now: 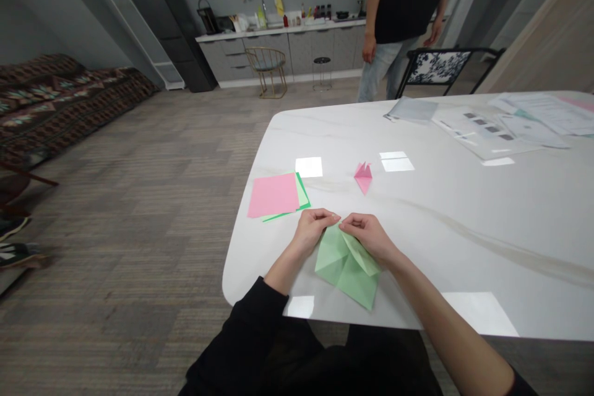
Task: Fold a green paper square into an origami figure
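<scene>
A pale green folded paper square point(347, 272) lies at 12 o'clock on the white marble desk point(464, 241), top flap raised. R hand point(366, 236): fingers point(349, 223) narrow, pinched on the square's top corner. L hand point(310, 232): fingers point(330, 217) narrow, tips just beside R's; can't tell if they grip the paper. For a clean fold: line up edges first, hold the corner lightly, then press the crease flat on the desk. Flat pink paper sheet point(273, 195) overlaps a green paper sheet point(301, 198) at 11 o'clock; small pink folded paper shape point(363, 177) further out at 12.
</scene>
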A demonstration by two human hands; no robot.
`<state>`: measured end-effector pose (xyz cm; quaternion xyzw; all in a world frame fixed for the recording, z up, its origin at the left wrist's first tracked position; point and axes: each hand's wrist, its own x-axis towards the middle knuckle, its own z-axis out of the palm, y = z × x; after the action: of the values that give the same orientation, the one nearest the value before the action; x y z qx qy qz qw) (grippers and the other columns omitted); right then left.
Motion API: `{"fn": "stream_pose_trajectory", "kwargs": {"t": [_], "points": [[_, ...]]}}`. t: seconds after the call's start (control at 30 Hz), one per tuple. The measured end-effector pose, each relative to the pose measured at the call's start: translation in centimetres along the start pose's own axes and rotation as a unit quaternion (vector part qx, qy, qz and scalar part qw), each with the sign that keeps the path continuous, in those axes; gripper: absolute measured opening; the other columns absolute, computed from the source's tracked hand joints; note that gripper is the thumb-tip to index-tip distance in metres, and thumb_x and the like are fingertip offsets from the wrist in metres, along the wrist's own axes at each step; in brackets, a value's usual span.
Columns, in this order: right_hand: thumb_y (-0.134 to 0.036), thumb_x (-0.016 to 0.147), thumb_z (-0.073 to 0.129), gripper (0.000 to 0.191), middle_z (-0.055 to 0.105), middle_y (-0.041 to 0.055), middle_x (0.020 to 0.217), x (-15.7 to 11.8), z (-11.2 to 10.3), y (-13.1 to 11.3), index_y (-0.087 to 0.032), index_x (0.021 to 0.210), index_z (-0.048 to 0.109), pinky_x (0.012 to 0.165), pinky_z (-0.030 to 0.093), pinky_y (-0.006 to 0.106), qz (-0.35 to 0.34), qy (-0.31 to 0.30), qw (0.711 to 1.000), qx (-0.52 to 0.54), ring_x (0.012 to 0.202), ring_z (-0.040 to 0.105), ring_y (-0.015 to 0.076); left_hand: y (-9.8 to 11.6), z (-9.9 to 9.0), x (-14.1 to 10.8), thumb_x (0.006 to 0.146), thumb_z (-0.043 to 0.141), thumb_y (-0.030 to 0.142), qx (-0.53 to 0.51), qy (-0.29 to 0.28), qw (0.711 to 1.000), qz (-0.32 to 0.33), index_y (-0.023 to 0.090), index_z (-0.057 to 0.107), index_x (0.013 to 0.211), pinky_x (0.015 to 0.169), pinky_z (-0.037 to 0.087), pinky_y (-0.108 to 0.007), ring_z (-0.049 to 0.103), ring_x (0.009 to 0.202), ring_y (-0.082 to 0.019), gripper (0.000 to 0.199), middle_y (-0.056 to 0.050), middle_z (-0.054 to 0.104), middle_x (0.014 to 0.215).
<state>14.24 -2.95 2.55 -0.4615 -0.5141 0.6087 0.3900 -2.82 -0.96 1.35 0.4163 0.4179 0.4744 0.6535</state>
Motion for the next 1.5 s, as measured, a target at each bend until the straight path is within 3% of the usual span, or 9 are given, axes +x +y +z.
{"fn": "stream_pose_trajectory", "kwargs": {"t": [0.6, 0.67, 0.77, 0.87, 0.93, 1.0, 1.1, 1.3, 1.5], "points": [[-0.043, 0.072, 0.073, 0.028, 0.059, -0.0012, 0.06, 0.3, -0.5, 0.2, -0.015, 0.068, 0.068, 0.052, 0.034, 0.025, 0.031, -0.02, 0.999, -0.039, 0.054, 0.048, 0.0111, 1.7, -1.2, 0.3, 0.058, 0.085, 0.03, -0.008, 0.112, 0.994, 0.013, 0.013, 0.076, 0.07, 0.063, 0.046, -0.026, 0.062, 0.063, -0.015, 0.023, -0.006, 0.072, 0.072], [-0.044, 0.071, 0.074, 0.029, 0.06, -0.0008, 0.06, 0.4, -0.4, 0.3, -0.016, 0.069, 0.069, 0.051, 0.034, 0.025, 0.037, -0.016, 0.999, -0.032, 0.053, 0.049, 0.0114, 2.1, -1.2, 0.0, 0.059, 0.086, 0.032, -0.016, 0.086, 0.996, -0.003, 0.013, 0.074, 0.07, 0.059, 0.045, -0.025, 0.06, 0.058, -0.013, 0.025, -0.005, 0.071, 0.068], [-0.047, 0.07, 0.075, 0.032, 0.065, 0.0016, 0.065, 0.4, -0.3, 0.4, -0.016, 0.072, 0.069, 0.052, 0.039, 0.026, 0.049, 0.005, 0.999, -0.009, 0.056, 0.053, 0.0142, 2.7, -1.2, -0.8, 0.062, 0.084, 0.04, -0.006, -0.03, 0.997, -0.075, 0.012, 0.073, 0.074, 0.055, 0.045, -0.025, 0.06, 0.055, -0.015, 0.033, -0.006, 0.07, 0.067], [-0.053, 0.074, 0.071, 0.037, 0.071, 0.0068, 0.079, 0.1, -0.8, 0.0, -0.017, 0.083, 0.071, 0.06, 0.046, 0.03, 0.031, 0.028, 0.999, -0.009, 0.067, 0.061, 0.0193, 2.9, -1.4, -1.4, 0.063, 0.084, 0.045, 0.025, -0.105, 0.987, -0.123, 0.011, 0.074, 0.08, 0.058, 0.049, -0.029, 0.067, 0.063, -0.021, 0.04, -0.01, 0.073, 0.076], [-0.057, 0.079, 0.065, 0.046, 0.072, 0.0103, 0.101, -0.4, -1.6, -0.5, -0.02, 0.105, 0.07, 0.07, 0.051, 0.033, -0.014, 0.02, 0.999, -0.03, 0.083, 0.065, 0.0235, 2.9, -1.5, -1.5, 0.065, 0.082, 0.046, 0.045, -0.084, 0.988, -0.122, 0.011, 0.074, 0.078, 0.057, 0.049, -0.03, 0.067, 0.062, -0.022, 0.038, -0.011, 0.073, 0.075], [-0.059, 0.076, 0.067, 0.063, 0.058, 0.0113, 0.135, -1.0, -2.6, -0.9, -0.026, 0.13, 0.059, 0.085, 0.051, 0.038, -0.069, -0.048, 0.995, -0.058, 0.109, 0.061, 0.0298, 2.9, -1.5, -1.5, 0.068, 0.08, 0.044, 0.052, -0.046, 0.991, -0.114, 0.011, 0.073, 0.075, 0.054, 0.048, -0.029, 0.065, 0.058, -0.021, 0.034, -0.01, 0.072, 0.069], [-0.057, 0.069, 0.075, 0.078, 0.045, 0.0084, 0.149, -1.6, -3.4, -1.2, -0.031, 0.139, 0.052, 0.092, 0.05, 0.043, -0.09, -0.107, 0.986, -0.094, 0.126, 0.05, 0.0354, 2.8, -1.6, -1.4, 0.07, 0.079, 0.042, 0.055, -0.024, 0.993, -0.097, 0.012, 0.072, 0.073, 0.052, 0.047, -0.029, 0.062, 0.053, -0.019, 0.03, -0.008, 0.07, 0.064], [-0.041, 0.085, 0.063, 0.036, 0.064, 0.0053, 0.128, -1.1, -2.1, -0.6, -0.03, 0.118, 0.069, 0.098, 0.047, 0.044, -0.1, -0.044, 0.982, -0.151, 0.113, 0.06, 0.0282, 2.3, -2.0, -1.2, 0.072, 0.077, 0.041, 0.07, -0.1, 0.989, -0.088, 0.011, 0.074, 0.085, 0.063, 0.051, -0.03, 0.068, 0.068, -0.022, 0.032, -0.011, 0.074, 0.081], [-0.04, 0.084, 0.062, 0.027, 0.075, 0.0062, 0.105, -0.6, -1.6, -0.1, -0.022, 0.097, 0.077, 0.086, 0.051, 0.041, -0.06, 0.054, 0.988, -0.132, 0.098, 0.066, 0.0293, 2.2, -1.8, -1.1, 0.067, 0.081, 0.034, 0.087, -0.1, 0.988, -0.079, 0.01, 0.074, 0.088, 0.066, 0.052, -0.032, 0.069, 0.073, -0.024, 0.033, -0.013, 0.074, 0.088]]}}
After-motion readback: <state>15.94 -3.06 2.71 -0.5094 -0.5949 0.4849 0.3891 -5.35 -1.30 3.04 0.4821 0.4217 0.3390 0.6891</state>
